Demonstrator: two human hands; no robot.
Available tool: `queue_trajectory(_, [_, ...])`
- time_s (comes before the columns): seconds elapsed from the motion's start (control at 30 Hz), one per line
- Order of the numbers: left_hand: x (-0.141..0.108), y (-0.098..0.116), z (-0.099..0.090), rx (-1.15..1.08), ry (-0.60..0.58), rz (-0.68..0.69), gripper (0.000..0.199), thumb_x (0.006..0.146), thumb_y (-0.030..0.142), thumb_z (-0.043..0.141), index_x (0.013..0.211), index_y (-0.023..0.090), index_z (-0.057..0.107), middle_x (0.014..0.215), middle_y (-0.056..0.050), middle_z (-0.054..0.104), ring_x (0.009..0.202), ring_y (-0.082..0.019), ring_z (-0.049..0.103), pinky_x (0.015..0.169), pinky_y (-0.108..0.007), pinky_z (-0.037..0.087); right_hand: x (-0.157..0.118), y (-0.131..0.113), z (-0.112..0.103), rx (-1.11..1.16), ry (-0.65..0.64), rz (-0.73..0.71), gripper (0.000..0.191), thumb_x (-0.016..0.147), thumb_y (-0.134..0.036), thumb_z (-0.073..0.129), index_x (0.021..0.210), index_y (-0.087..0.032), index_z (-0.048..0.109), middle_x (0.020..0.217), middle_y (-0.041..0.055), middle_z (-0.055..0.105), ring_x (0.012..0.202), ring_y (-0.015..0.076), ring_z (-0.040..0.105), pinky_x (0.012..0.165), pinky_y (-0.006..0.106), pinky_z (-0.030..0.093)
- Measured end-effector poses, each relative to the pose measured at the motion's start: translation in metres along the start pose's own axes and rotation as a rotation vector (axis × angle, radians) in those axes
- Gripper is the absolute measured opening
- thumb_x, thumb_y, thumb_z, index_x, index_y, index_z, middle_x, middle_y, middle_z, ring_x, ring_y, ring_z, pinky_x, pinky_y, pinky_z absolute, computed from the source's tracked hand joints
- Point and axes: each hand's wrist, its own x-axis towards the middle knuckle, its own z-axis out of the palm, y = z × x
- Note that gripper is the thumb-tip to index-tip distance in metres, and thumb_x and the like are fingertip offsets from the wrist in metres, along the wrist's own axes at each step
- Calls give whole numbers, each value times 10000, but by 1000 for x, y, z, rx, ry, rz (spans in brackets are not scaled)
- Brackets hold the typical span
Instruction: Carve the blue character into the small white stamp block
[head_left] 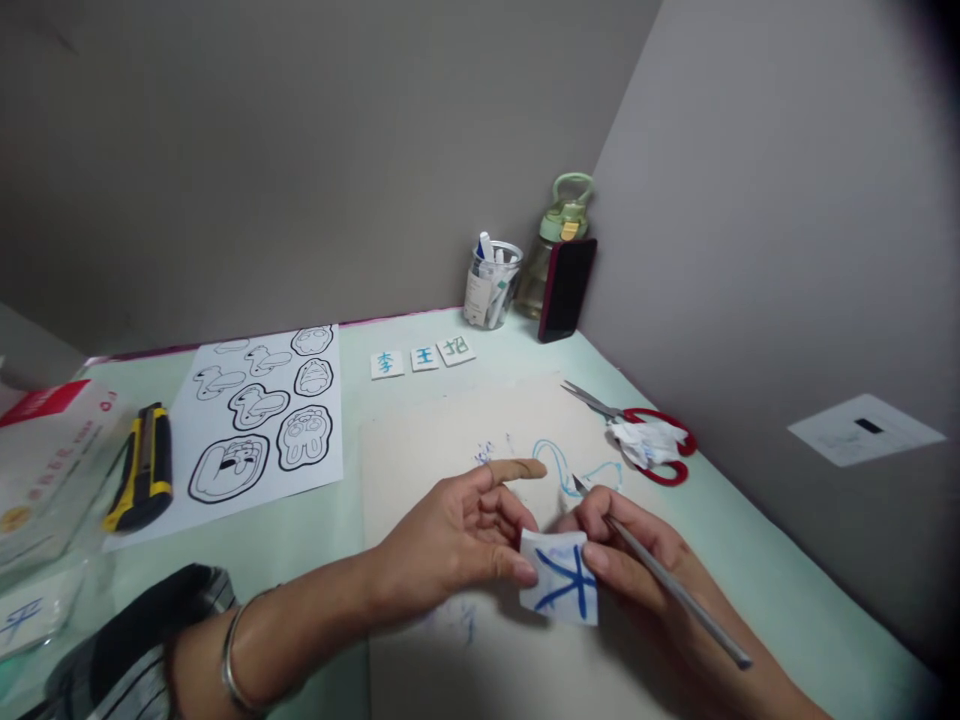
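Between my hands is a small white square piece [559,590] with a blue brush-like character, held up over the cream board [420,440]. My left hand [480,530] pinches its left edge between the thumb and curled fingers, the index finger stretched out. On the right edge rests the thumb of my right hand [637,550]. That hand also grips a slim silver craft knife [675,590], its pointed blade aimed up and left, its handle slanting down to the right. The board bears a blue swan-like outline [562,465] and scattered blue marks.
Red-handled scissors [660,415] lie at the right with crumpled white tissue [649,440]. Behind stand three character tiles [424,358], a pen jar [491,285], a green bottle [536,270] and a leaning phone [568,290]. Leftward are a printed sheet [311,480] and a yellow-black cutter [142,470].
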Motion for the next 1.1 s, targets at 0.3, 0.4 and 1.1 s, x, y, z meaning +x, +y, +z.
queue_trajectory(0.3, [1, -2, -2, -29, -16, 3, 739, 616, 28, 851, 1285, 194, 583, 857, 31, 635, 734, -89, 615, 721, -247, 464, 1, -3, 4, 26, -17, 5, 318, 832, -376, 781, 795, -217, 508, 732, -49, 541, 637, 105, 435, 570, 205, 339])
queue_trajectory(0.4, [1, -1, -3, -29, -15, -9, 742, 621, 24, 849, 1291, 188, 576, 858, 31, 636, 744, -89, 622, 728, -242, 468, 1, -3, 4, 23, -9, 10, 316, 833, -371, 781, 801, -216, 508, 739, -47, 535, 644, 106, 430, 575, 207, 337])
queue_trajectory(1.1, [0, -1, -7, -12, -20, -27, 710, 671, 84, 863, 1310, 199, 576, 934, 15, 614, 822, -92, 617, 797, -245, 452, 6, 5, -2, -77, 26, -33, 333, 827, -404, 790, 809, -223, 510, 768, -31, 546, 680, 124, 458, 601, 234, 336])
